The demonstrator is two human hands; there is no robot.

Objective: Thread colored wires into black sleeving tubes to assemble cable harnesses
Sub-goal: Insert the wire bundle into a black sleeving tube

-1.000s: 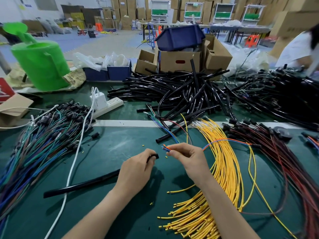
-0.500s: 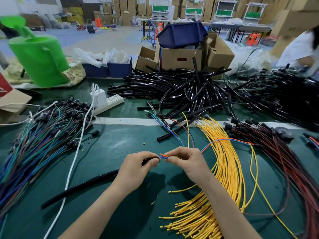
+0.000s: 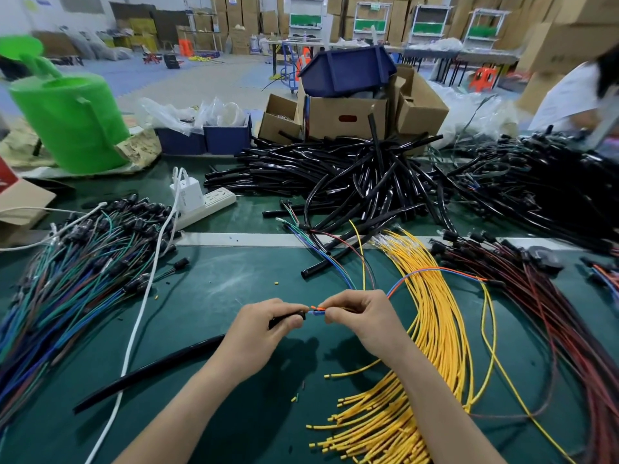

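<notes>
My left hand (image 3: pixel 259 331) grips the open end of a long black sleeving tube (image 3: pixel 150 371) that runs down-left across the green mat. My right hand (image 3: pixel 360 321) pinches a small bunch of colored wires, orange and blue among them (image 3: pixel 316 309), with their tips right at the tube's mouth. Those wires (image 3: pixel 435 270) arc up and to the right from my right hand. Whether the tips are inside the tube I cannot tell.
A fan of yellow wires (image 3: pixel 432 329) lies under my right arm. Red-brown wires (image 3: pixel 552 313) lie at the right, multicolored harnesses (image 3: pixel 77 279) at the left. A heap of black tubes (image 3: pixel 351 182), cardboard boxes (image 3: pixel 345 118), a power strip (image 3: pixel 204 204) and a green watering can (image 3: pixel 70 122) stand behind. A person sits far right.
My hands have come together: the wire tips in my right hand moved left to the tube end held in my left hand.
</notes>
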